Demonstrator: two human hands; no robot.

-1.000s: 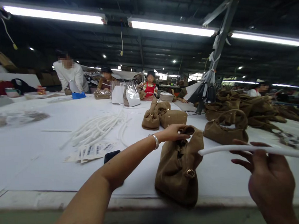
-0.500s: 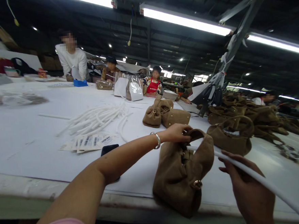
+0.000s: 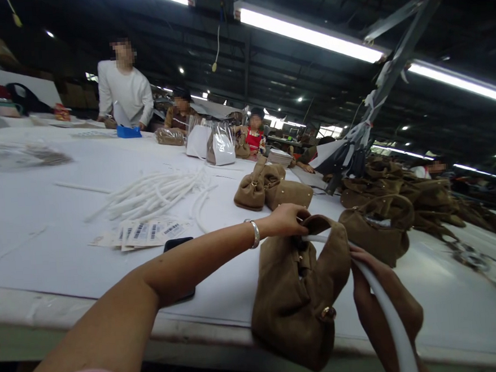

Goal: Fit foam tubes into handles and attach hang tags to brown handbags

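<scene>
A brown handbag (image 3: 296,301) with a gold-coloured fitting stands near the table's front edge, tilted towards me. My left hand (image 3: 286,220), wearing a silver bangle, is closed on the bag at the top of its handle, its fingertips partly hidden there. A long white foam tube (image 3: 396,326) runs from under the handle near my left fingers, past the bag's right side and down towards me. My right hand (image 3: 376,282) is closed around this tube, close beside the handle, with some of its fingers hidden behind the tube and the bag.
Several white tubes (image 3: 155,193) lie in a pile left of centre, with barcode tags (image 3: 147,232) and a dark phone (image 3: 178,245) nearer. More brown bags (image 3: 293,193) stand beyond my left hand. At right, another bag (image 3: 378,228) sits before a brown heap. People work across the table.
My right hand has moved left, closer to the bag's handle, and turned. The white tube now bends downward instead of running straight to the right. My left hand keeps its grip.
</scene>
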